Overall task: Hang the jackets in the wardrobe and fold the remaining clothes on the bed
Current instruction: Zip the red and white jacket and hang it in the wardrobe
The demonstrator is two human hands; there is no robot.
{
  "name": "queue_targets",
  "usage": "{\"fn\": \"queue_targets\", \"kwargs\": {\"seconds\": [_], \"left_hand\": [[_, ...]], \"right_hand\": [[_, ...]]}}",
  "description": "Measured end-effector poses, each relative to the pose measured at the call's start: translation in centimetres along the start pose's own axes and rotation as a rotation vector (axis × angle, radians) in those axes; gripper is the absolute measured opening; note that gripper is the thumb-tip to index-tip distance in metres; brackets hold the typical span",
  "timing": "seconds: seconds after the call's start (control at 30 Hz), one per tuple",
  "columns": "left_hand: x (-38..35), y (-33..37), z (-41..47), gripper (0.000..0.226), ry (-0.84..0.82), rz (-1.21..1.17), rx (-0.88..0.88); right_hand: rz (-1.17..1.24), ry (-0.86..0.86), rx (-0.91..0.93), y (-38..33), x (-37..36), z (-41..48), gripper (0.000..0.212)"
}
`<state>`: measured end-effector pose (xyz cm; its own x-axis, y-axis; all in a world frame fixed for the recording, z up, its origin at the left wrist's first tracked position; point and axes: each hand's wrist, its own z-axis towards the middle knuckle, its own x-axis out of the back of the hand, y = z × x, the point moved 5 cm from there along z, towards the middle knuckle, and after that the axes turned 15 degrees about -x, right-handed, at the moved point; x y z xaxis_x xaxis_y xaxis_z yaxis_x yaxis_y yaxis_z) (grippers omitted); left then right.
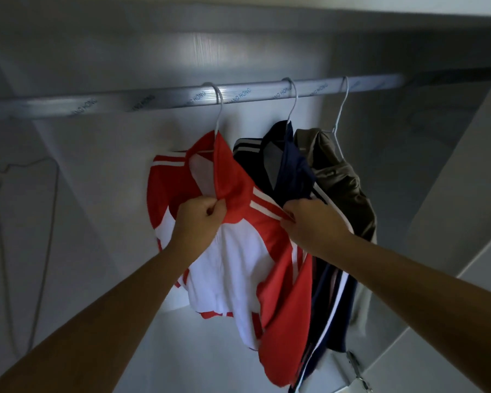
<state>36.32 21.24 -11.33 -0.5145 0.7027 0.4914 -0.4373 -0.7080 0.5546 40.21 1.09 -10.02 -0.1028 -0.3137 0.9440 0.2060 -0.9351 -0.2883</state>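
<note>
Two bare forearms reach up from the lower corners into a grey wardrobe. The left hand [201, 219] has its fingers curled tight, pinching the front edge of a red and white track jacket with white shoulder stripes [238, 251] just below the collar. The right hand [312, 222] grips the same jacket's fabric at the striped shoulder, fingers closed on the cloth. The jacket hangs open from a thin silver wire hanger [220, 109] hooked over a pale metal wardrobe rail with printed lettering [153, 99]. Just to its right, touching it, a navy track jacket with white stripes [292, 163] hangs from a second wire hanger [294, 100]. Beside that is an olive-brown jacket [340, 177] on a third wire hanger [342, 109]. All three garments crowd together toward the right of the rail.
</note>
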Motion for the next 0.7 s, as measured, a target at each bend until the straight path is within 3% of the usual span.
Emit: {"fn": "queue_targets", "kwargs": {"seconds": [0.2,0.33,0.43,0.5,0.63,0.7], "left_hand": [[0.9,-1.8,-0.7,0.046,-0.031,0.035,-0.02],[0.8,-2.4,-0.9,0.048,-0.106,0.175,-0.044],[0.5,-2.7,-1.0,0.043,-0.114,0.145,-0.02],[0.7,-2.8,-0.9,0.033,-0.089,0.11,-0.014],[1.3,-2.2,-1.4,0.025,-0.033,0.142,-0.059],[2.4,-1.9,-1.5,0.021,0.09,0.223,-0.11]], "right_hand": [[0.25,-0.117,0.052,-4.7,0.1,2.1,0.019],[0.154,-0.181,0.012,-5.6,-0.6,3.4,0.022],[0.079,-0.186,0.009,-6.4,-1.0,3.6,0.029],[0.042,-0.151,-0.007,-6.6,-1.0,3.6,0.031],[-0.055,-0.098,-0.036,-6.7,-1.2,3.7,0.009],[-0.008,-0.107,-0.062,-6.7,-1.2,3.9,0.016]]}}
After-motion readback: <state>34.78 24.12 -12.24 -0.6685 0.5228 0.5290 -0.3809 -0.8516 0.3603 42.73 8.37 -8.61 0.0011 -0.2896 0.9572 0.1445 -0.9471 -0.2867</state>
